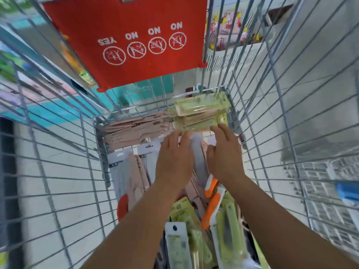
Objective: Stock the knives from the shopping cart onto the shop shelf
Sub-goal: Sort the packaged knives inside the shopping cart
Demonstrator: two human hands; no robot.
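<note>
A pale tiled floor is seen through the wire shopping cart [252, 105], whose red child-seat flap [128, 39] is printed with one "YES" and three "NO" symbols. Packaged knives [200, 113] are heaped inside, two orange-handled ones [211, 199] among them. The left hand [174, 162] and right hand [225, 156] are reached in, fingers apparently extended and touching the green packs; blur obscures any grip.

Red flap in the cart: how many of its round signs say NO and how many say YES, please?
NO signs: 3
YES sign: 1
Total: 4, all on the red flap
</note>
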